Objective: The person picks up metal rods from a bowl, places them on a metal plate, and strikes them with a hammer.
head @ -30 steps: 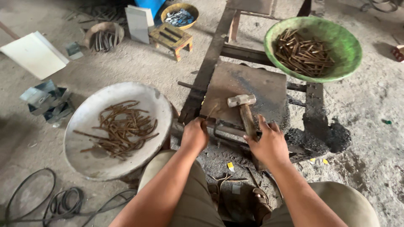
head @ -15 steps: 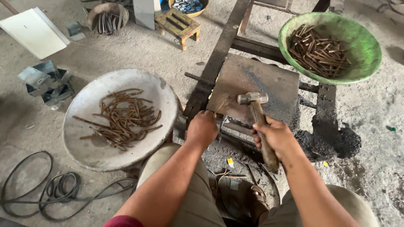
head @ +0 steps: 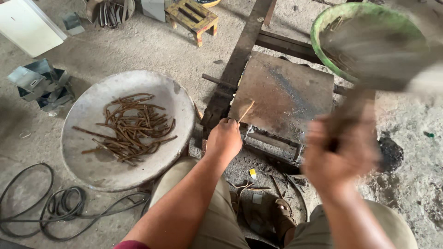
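- The right hand has swung the hammer up high since a moment ago; its grip is clenched on the handle.
- The left hand pinches a thin nail on the metal plate, just past its grip.
- A blow looks ready to fall.

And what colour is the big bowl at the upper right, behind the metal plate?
Green: the bowl shows a green rim in the head view, partly blurred.

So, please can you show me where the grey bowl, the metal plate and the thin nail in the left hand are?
grey bowl (head: 180,99): head view, bare right rim.
metal plate (head: 286,94): head view, middle of its flat top.
thin nail (head: 246,111): head view, mid-shaft above the left hand (head: 224,138).
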